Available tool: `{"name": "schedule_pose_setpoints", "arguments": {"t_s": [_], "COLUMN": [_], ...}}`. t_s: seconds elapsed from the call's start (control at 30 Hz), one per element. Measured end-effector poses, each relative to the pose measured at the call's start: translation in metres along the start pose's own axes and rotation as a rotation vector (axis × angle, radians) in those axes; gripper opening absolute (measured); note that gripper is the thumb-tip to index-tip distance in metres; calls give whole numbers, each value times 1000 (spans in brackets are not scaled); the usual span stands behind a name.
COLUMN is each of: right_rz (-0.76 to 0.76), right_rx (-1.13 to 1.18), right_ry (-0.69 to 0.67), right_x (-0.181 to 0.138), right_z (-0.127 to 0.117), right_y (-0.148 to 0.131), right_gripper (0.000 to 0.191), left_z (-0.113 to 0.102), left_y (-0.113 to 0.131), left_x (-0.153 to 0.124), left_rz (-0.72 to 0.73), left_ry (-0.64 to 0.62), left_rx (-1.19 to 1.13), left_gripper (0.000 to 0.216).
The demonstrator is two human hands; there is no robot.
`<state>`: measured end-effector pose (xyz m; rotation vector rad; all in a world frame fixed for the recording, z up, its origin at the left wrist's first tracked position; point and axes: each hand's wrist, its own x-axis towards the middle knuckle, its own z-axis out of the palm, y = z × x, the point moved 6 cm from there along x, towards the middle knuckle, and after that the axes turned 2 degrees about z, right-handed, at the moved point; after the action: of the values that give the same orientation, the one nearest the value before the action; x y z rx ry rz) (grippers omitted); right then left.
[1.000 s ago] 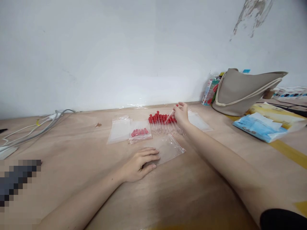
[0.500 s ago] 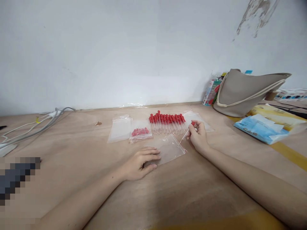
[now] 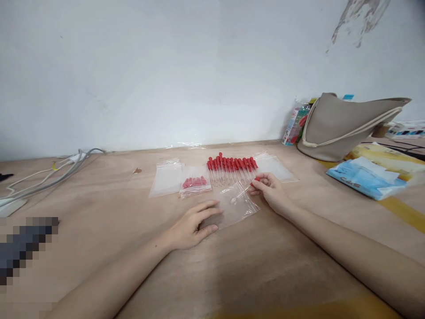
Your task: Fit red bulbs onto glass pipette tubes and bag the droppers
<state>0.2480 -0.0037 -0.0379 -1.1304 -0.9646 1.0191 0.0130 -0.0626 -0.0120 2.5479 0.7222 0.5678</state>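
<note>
My left hand (image 3: 198, 223) lies with its fingers apart on the left end of a clear zip bag (image 3: 234, 210). Between thumb and fingers of my right hand (image 3: 270, 190) is the red bulb of a glass dropper (image 3: 253, 183). Its thin tube points left and down, at the mouth of the zip bag. Behind the bag several red-bulbed droppers (image 3: 232, 165) lie side by side in a row. To their left is a filled bag (image 3: 195, 188) with red bulbs showing through.
Flat clear bags (image 3: 166, 177) lie at left, and another clear bag (image 3: 279, 168) behind my right hand. A grey bag (image 3: 341, 128), a bottle (image 3: 294, 126) and a blue tissue pack (image 3: 365, 177) stand or lie at right. Cables (image 3: 71, 166) run along the left.
My right hand has moved left with the dropper, and the dropper's tip is now at the zip bag's mouth. My left hand stays on the bag.
</note>
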Motion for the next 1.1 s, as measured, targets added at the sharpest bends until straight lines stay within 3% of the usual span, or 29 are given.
{"name": "schedule_pose_setpoints", "arguments": {"t_s": [0.17, 0.37, 0.57, 0.67, 0.87, 1.1], "right_rz": [104, 61, -47, -62, -14, 88], "right_rx": [-97, -254, -423, -409, -361, -348], "right_ry": [-401, -576, -651, -672, -605, -719], "right_x": [-10, -16, -19, -19, -22, -29], "right_z": [13, 19, 31, 35, 36, 39], "right_y": [-2, -2, -2, -3, -2, 7], "right_gripper": [35, 32, 27, 31, 33, 35], "left_z": [-5, -6, -10, -9, -7, -7], "left_y": [-5, -1, -6, -6, -5, -4], "left_x": [-1, 2, 5, 7, 8, 7], "left_rz": [-80, -28, -96, -65, -35, -52], "left_ry": [46, -3, 23, 47, 70, 65], "left_rx": [66, 91, 106, 113, 126, 113], "left_gripper": [49, 48, 37, 37, 39, 40]}}
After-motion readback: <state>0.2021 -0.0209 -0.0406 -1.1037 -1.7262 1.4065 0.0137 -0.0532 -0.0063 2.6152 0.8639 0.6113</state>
